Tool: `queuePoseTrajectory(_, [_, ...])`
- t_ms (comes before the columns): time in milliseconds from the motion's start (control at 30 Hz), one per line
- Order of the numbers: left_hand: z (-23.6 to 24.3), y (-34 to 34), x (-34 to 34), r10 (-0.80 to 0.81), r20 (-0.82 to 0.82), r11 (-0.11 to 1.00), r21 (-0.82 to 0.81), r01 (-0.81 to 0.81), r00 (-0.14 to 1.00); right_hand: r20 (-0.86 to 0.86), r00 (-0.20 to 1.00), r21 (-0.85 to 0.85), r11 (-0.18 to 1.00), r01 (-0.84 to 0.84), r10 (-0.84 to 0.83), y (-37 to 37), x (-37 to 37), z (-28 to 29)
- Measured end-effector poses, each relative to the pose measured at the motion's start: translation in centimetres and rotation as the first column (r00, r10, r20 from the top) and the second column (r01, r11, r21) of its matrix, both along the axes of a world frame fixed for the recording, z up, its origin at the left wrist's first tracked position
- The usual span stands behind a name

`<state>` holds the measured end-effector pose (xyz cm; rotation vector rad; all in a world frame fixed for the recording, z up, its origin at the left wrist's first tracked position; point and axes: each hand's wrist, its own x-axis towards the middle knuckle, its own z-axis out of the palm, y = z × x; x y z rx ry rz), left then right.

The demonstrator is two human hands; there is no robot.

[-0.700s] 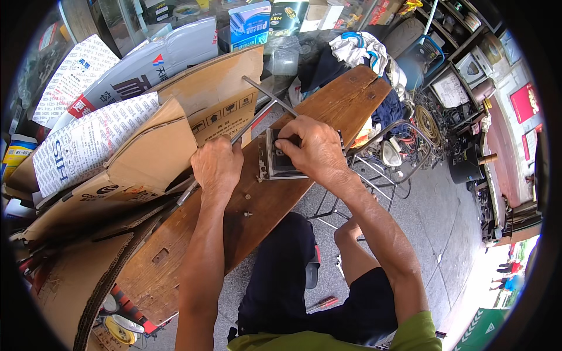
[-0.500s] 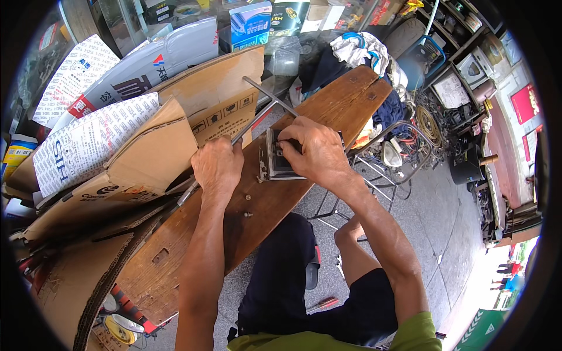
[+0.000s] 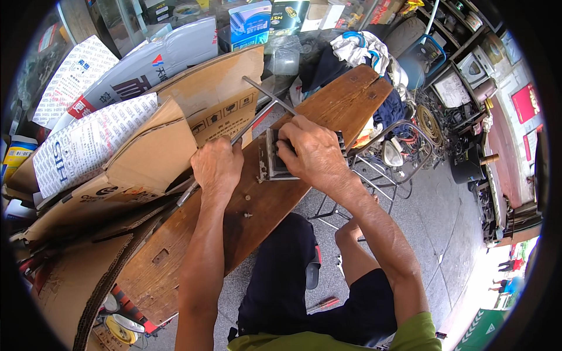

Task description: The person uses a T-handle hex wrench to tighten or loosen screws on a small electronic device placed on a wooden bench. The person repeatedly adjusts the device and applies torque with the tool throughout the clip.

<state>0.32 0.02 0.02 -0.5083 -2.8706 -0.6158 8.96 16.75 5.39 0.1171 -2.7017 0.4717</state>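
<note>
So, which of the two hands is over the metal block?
The right hand, bent over the metal block; the left hand grips the metal rod.

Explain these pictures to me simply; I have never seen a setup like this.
There is no machine: these are a person's own bare hands. The view comes from the left of two wide fisheye cameras worn on the head, looking down, so straight edges bend near the rim. The left hand grips a long T-shaped metal bar. The right hand is curled over a dark, metal-edged block on a wooden bench; its fingertips are partly hidden, so their exact hold is unclear. Two small metal pieces lie nearer the person on the wood. Folded cardboard stands beyond the bench, to the left.
</note>
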Motion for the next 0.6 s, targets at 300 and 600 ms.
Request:
queuePoseTrajectory(300, [0.03,0.02,-0.06,0.000,0.002,1.000,0.012,0.000,1.000,0.016,1.000,-0.021,1.000,-0.015,0.016,0.07,0.04,0.21])
queuePoseTrajectory(600, [0.03,0.01,-0.17,-0.007,0.004,1.000,0.012,0.007,1.000,0.031,1.000,-0.009,1.000,0.008,-0.008,-0.02,0.06,0.37])
